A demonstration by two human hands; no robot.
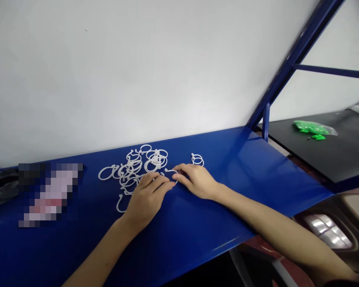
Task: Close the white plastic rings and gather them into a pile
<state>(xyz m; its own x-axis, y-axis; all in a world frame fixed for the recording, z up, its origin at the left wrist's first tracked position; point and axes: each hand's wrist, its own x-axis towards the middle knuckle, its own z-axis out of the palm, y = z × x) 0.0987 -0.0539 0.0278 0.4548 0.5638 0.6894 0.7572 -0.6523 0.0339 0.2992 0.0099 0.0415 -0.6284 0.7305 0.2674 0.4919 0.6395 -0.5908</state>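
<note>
Between my hands is one white plastic shower curtain ring (169,171), a thin open loop with small knobs at its ends. My left hand (149,196) pinches its near side with thumb and fingertips, covering part of it. On the other side, my right hand (196,180) has its thumb and fingers closed on the same ring. Beyond and left of my left hand lies a loose pile of several similar white rings (131,168), some overlapping. Two more rings (198,160) lie together just past my right hand.
The blue table (203,231) meets a white wall (173,71) at the back. A black bag (2,187) and a blurred-out item (52,195) are at the left. Blue frame bars (283,71) rise at right, beside a black table (344,147) with a bag of green pieces (314,127).
</note>
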